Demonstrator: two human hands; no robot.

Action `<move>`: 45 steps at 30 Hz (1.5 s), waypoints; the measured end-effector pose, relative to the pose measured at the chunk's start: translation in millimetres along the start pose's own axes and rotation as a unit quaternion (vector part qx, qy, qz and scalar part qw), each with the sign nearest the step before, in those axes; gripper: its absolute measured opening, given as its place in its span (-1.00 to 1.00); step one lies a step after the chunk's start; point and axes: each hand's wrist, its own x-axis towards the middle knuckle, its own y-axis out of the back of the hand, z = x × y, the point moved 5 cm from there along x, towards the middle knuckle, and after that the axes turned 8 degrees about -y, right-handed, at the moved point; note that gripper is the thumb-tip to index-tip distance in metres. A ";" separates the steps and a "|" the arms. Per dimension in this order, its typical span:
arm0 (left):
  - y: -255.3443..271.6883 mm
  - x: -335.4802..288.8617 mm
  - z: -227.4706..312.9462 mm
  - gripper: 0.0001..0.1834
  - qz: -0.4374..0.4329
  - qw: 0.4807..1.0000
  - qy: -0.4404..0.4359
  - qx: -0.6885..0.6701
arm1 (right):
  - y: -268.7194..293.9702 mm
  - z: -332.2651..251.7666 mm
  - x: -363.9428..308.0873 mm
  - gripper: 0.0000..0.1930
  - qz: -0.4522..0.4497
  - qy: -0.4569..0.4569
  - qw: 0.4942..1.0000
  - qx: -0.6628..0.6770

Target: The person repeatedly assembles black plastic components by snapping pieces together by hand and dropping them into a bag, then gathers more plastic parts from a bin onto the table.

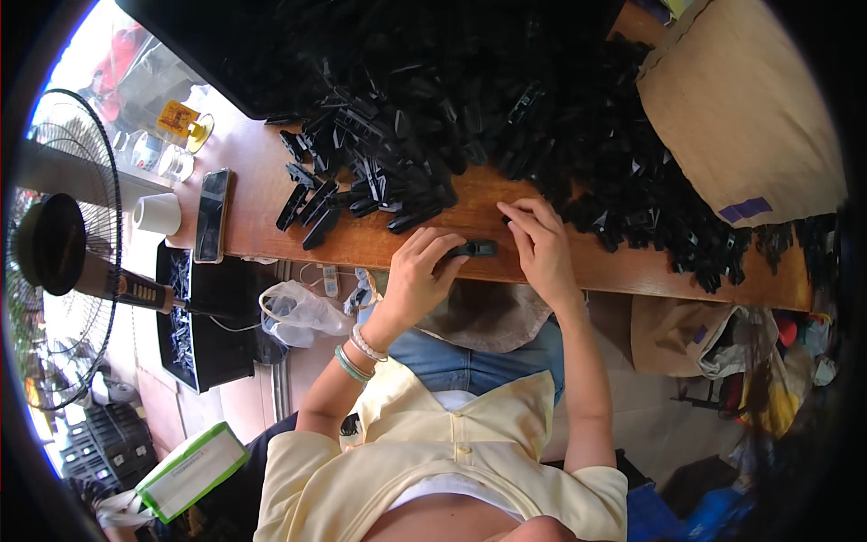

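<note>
My left hand (pixel 423 271) is closed on one end of a small black plastic part (pixel 476 248), just above the front edge of the wooden table (pixel 361 237). Most of that part sticks out to the right of my fingertips. Facing it from the right is my right hand (pixel 542 244), its fingers bent and drawn together. A small dark bit shows at its fingertips, too small to name. Beyond both hands spreads a big heap of similar black plastic parts (pixel 397 135), with several loose ones lying at its left end.
A phone (pixel 213 217), a white cup (pixel 158 214) and a yellow-capped container (pixel 197 131) stand at the left, beside a fan (pixel 63 244). Below them is a black bin (pixel 217 334) of small parts. A brown paper sack (pixel 745 117) rests on the heap's right side.
</note>
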 end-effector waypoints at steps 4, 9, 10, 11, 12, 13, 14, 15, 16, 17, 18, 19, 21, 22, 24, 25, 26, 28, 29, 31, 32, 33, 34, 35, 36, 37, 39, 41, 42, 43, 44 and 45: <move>2.2 -5.6 -7.6 -0.71 -0.011 0.999 0.039 -0.016 | 0.9 2.0 -1.0 -0.69 -0.003 -0.046 0.999 0.027; 3.2 -4.4 -6.9 -0.69 -0.012 1.000 0.010 -0.013 | -5.0 2.3 -1.5 -0.66 -0.054 -0.016 0.998 -0.005; 2.8 -3.9 -7.8 -0.69 -0.013 1.000 0.009 -0.016 | -3.3 2.2 1.7 -0.68 -0.024 -0.031 0.999 -0.015; 3.6 -4.1 -8.5 -0.69 -0.012 1.000 0.004 -0.021 | -1.1 2.6 3.3 -0.70 0.007 -0.045 0.999 -0.026; 4.1 -4.0 -9.0 -0.68 -0.011 1.000 -0.001 -0.025 | -1.1 2.8 1.9 -0.70 0.008 -0.048 0.998 -0.028; 4.4 -4.6 -9.7 -0.68 -0.011 1.000 0.001 -0.026 | 0.4 3.2 -0.7 -0.71 0.033 -0.049 0.998 -0.033; 4.3 -5.1 -10.4 -0.69 -0.014 1.000 0.005 -0.027 | 2.8 3.8 -3.4 -0.72 0.057 -0.051 0.996 -0.037; 3.4 -4.8 -11.0 -0.69 -0.016 0.999 0.009 -0.027 | 4.6 4.6 -5.4 -0.72 0.056 -0.051 0.996 -0.037; 3.1 -4.5 -11.0 -0.69 -0.019 0.999 0.011 -0.029 | 4.8 1.9 -8.6 -0.72 0.036 -0.032 0.996 -0.072; 3.0 -3.8 -11.0 -0.69 -0.019 0.999 0.011 -0.031 | 3.8 -0.4 -10.7 -0.71 0.015 -0.013 0.994 -0.107; 2.9 -3.6 -10.9 -0.69 -0.020 0.999 0.011 -0.034 | 4.7 -1.4 -9.6 -0.69 0.031 -0.001 0.995 -0.100; 3.0 -3.6 -11.4 -0.69 -0.022 0.999 0.013 -0.034 | 5.9 -2.4 -10.4 -0.69 0.030 -0.003 0.995 -0.099; 3.6 -4.3 -12.4 -0.70 -0.026 0.999 0.013 -0.035 | 3.1 -0.2 -14.3 -0.70 -0.065 -0.087 0.991 0.075; 3.3 -4.0 -12.5 -0.70 -0.027 0.999 0.015 -0.035 | 2.7 -5.7 -15.7 -0.70 -0.073 -0.086 0.988 0.104; 2.7 -3.3 -12.2 -0.70 -0.035 0.999 0.015 -0.029 | 3.3 -8.3 -15.8 -0.69 -0.089 -0.082 0.988 0.100; 2.8 -2.8 -11.8 -0.70 -0.037 0.999 0.017 -0.029 | 2.5 -8.7 -16.1 -0.68 -0.102 -0.077 0.987 0.094; 3.1 -2.4 -11.0 -0.70 -0.043 0.999 0.013 -0.026 | 1.1 -6.7 -15.5 -0.67 -0.108 -0.090 0.984 0.106; 4.5 -1.5 -11.6 -0.70 -0.049 0.998 0.011 -0.024 | -1.8 -2.5 -10.8 -0.68 -0.116 -0.087 0.982 0.119; 4.5 -0.3 -12.6 -0.72 -0.061 0.997 0.004 -0.037 | -3.3 -1.7 -9.3 -0.69 -0.122 -0.082 0.981 0.130; 4.7 0.1 -11.9 -0.73 -0.072 0.996 -0.002 -0.049 | -6.3 -3.1 -8.9 -0.68 -0.115 -0.076 0.983 0.120; 4.6 0.3 -11.0 -0.73 -0.073 0.996 0.002 -0.045 | -7.9 -5.3 -8.4 -0.68 -0.107 -0.068 0.986 0.108; 4.3 0.5 -10.0 -0.74 -0.074 0.996 0.005 -0.041 | -11.1 -8.5 -7.4 -0.68 -0.107 -0.068 0.986 0.109; 3.5 0.8 -9.1 -0.74 -0.073 0.996 0.004 -0.040 | -14.3 -14.8 -6.1 -0.67 -0.105 -0.044 0.989 0.095; 1.6 1.3 -7.5 -0.73 -0.080 0.996 -0.007 -0.041 | -15.3 -19.8 -5.6 -0.65 -0.102 -0.020 0.991 0.080; 0.1 1.7 -5.9 -0.71 -0.086 0.995 -0.018 -0.042 | -14.0 -21.1 -6.9 -0.66 -0.097 -0.012 0.993 0.060; -0.5 1.2 -6.0 -0.71 -0.085 0.995 -0.022 -0.040 | -14.2 -21.5 -8.8 -0.66 -0.095 -0.008 0.994 0.059; -0.7 0.4 -6.8 -0.70 -0.076 0.995 -0.017 -0.055 | -12.3 -21.9 -13.2 -0.67 -0.076 -0.009 0.996 0.034; 8.2 4.6 -1.5 -0.70 -0.061 0.995 -0.044 -0.060 | -7.5 -21.6 -18.9 -0.70 -0.122 0.004 0.991 0.047; 13.9 6.1 0.1 -0.69 -0.047 0.995 -0.065 -0.067 | -7.4 -22.7 -22.9 -0.74 -0.172 0.013 0.983 0.061; 18.7 4.7 -3.0 -0.69 -0.046 0.994 -0.067 -0.067 | -1.5 -27.8 -25.4 -0.74 -0.171 0.015 0.983 0.059; 30.1 2.9 -9.0 -0.70 0.006 0.997 -0.072 0.033 | 6.7 -30.5 -25.6 -0.74 -0.158 -0.030 0.983 0.088; 40.4 0.0 -13.2 -0.70 0.058 0.987 -0.075 0.133 | 11.9 -29.1 -25.7 -0.74 -0.144 -0.076 0.980 0.118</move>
